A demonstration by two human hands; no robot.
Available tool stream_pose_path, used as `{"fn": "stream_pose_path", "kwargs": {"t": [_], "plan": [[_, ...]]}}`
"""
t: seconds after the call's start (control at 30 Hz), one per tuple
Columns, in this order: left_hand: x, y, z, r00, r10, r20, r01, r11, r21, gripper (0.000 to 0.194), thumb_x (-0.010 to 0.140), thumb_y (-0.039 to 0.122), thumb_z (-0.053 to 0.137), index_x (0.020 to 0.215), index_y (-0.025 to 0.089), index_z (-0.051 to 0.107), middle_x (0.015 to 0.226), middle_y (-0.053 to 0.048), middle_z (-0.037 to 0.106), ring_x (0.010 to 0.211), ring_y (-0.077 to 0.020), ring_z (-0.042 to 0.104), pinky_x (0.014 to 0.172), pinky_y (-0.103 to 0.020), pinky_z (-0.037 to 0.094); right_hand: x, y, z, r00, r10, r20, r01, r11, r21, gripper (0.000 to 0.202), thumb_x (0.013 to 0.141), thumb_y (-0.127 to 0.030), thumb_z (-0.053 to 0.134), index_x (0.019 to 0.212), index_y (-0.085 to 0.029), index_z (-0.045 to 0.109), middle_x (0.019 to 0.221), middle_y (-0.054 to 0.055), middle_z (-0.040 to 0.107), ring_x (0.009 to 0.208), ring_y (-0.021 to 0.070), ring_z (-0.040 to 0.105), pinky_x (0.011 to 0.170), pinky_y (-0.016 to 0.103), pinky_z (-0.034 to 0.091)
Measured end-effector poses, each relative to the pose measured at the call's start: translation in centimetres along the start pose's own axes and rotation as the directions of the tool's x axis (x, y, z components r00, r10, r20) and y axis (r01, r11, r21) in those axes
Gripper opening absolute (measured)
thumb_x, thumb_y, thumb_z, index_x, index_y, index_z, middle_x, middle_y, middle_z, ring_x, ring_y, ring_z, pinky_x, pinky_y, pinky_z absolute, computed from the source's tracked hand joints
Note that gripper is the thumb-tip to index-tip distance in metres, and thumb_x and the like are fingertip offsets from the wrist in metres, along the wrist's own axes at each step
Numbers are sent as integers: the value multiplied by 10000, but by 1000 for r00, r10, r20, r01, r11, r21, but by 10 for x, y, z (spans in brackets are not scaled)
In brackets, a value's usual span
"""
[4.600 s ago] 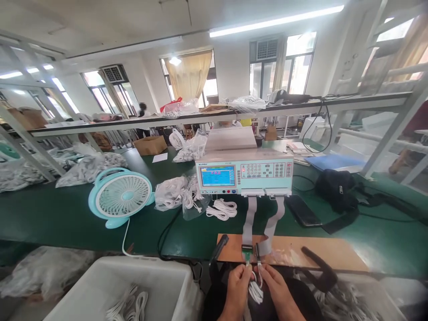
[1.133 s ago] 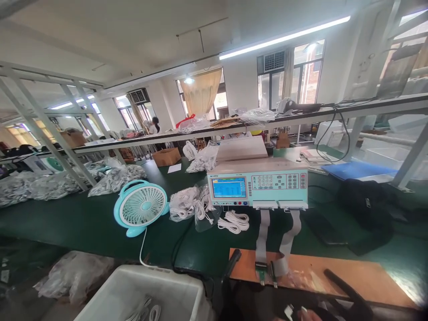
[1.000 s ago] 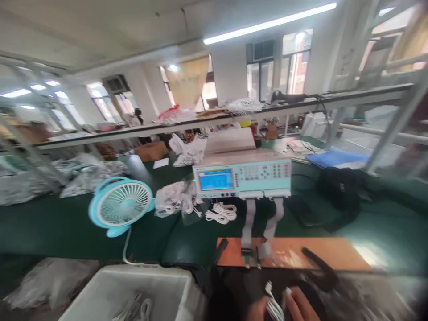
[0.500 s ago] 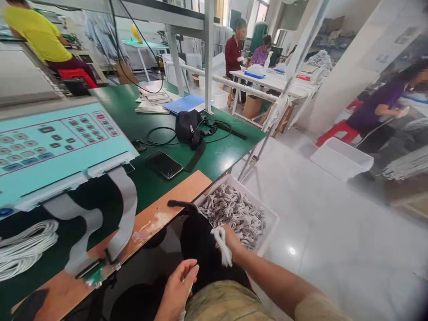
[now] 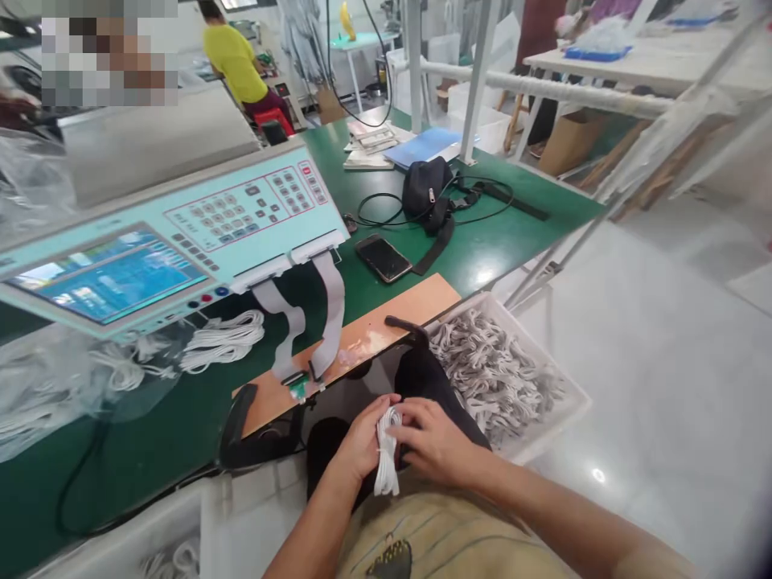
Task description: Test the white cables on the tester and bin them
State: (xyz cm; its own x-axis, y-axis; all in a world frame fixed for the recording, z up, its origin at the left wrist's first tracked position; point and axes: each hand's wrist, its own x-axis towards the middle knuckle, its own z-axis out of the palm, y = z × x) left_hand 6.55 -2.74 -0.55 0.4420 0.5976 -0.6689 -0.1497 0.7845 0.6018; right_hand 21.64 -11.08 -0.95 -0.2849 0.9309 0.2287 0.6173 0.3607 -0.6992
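Note:
A folded bundle of white cable (image 5: 387,458) is between my two hands, above my lap. My left hand (image 5: 364,438) is closed round its left side. My right hand (image 5: 435,438) touches the bundle from the right, fingers bent over its upper part. To the right, a white plastic bin (image 5: 572,402) is heaped with similar tied cable bundles (image 5: 491,366). In front of me lies a wooden board (image 5: 410,310) along the bench edge, with a small green circuit board connector (image 5: 300,389) on the ends of grey ribbon cables (image 5: 331,322).
A turquoise tester with a screen (image 5: 112,273) stands on the green bench (image 5: 338,177). Near it lie a coiled white cable (image 5: 223,342), a phone (image 5: 383,258) and a black bag (image 5: 425,193). A second white bin (image 5: 208,523) is at lower left. A person in yellow (image 5: 235,64) sits behind.
My right hand has brought the cable bundle leftward from beside the bin to my left hand, which now holds it too. The view has turned left, bringing the tester's screen into sight.

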Motion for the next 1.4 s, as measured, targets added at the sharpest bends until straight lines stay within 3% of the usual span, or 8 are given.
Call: {"fn": "stream_pose_path", "kwargs": {"t": [0.17, 0.33, 0.47, 0.63, 0.93, 1.07, 1.23, 1.4], "plan": [[-15, -2, -4, 999, 41, -7, -41, 991, -128, 151, 722, 220, 630, 845, 134, 627, 806, -26, 643, 759, -142, 596, 739, -246, 472, 32, -24, 9, 979, -194, 55, 191, 980, 50, 275, 812, -252, 573, 1087, -238, 563, 1213, 77, 517, 1196, 262, 343, 1022, 437, 240], [-48, 4, -21, 951, 293, -95, -284, 954, 99, 305, 776, 351, 587, 1001, 147, 618, 975, -65, 633, 882, -189, 571, 760, -270, 454, 41, -20, -1, 982, -35, 183, -31, 938, 345, 222, 868, -334, 476, 974, -161, 564, 933, 65, 584, 845, 184, 520, 792, 294, 415], [-74, 18, -36, 910, 392, 136, -414, 851, 323, 421, 683, 295, 680, 1085, 192, 611, 1112, -79, 573, 951, -229, 548, 769, -294, 465, 46, -23, -4, 964, -37, 263, -82, 900, 429, 240, 889, -343, 431, 926, -157, 579, 802, 19, 573, 686, 143, 507, 651, 232, 400], [-84, 25, -36, 859, 493, 134, -475, 672, 568, 172, 701, 195, 637, 871, 178, 646, 884, -32, 581, 823, -177, 551, 739, -253, 439, 51, -33, -1, 934, 19, 357, -160, 916, 368, 265, 866, -376, 489, 1020, -164, 526, 765, 3, 574, 623, 142, 505, 591, 217, 369], [-75, 23, -53, 886, 457, 82, -415, 700, 581, 118, 737, 270, 619, 767, 169, 567, 664, 34, 477, 635, -119, 449, 586, -204, 358, 62, -42, 8, 935, -12, 354, -112, 938, 328, 270, 932, -350, 339, 971, -168, 535, 861, 41, 561, 743, 164, 512, 693, 259, 378], [-88, 33, -53, 849, 489, 202, -490, 581, 650, 126, 775, 275, 596, 721, 169, 636, 729, -3, 511, 682, -136, 475, 612, -218, 366, 68, -40, 12, 922, 17, 387, -264, 759, 596, 365, 912, -440, 380, 821, -154, 589, 784, 11, 505, 710, 140, 468, 663, 234, 367], [-96, 42, -59, 867, 378, 325, -497, 617, 610, 97, 773, 250, 617, 745, 176, 672, 799, -12, 476, 640, -110, 469, 548, -202, 367, 70, -40, 22, 745, 65, 663, -631, 391, 670, 426, 766, -542, 593, 729, -118, 608, 583, -54, 398, 501, 67, 300, 481, 193, 225], [-97, 47, -62, 766, 459, 450, -640, 483, 598, 95, 765, 272, 651, 762, 189, 697, 760, 4, 424, 668, -109, 453, 602, -216, 375, 73, -41, 32, 663, 28, 748, -733, 225, 642, 455, 629, -529, 736, 674, -99, 593, 512, -67, 395, 441, 35, 277, 427, 187, 182]]}}
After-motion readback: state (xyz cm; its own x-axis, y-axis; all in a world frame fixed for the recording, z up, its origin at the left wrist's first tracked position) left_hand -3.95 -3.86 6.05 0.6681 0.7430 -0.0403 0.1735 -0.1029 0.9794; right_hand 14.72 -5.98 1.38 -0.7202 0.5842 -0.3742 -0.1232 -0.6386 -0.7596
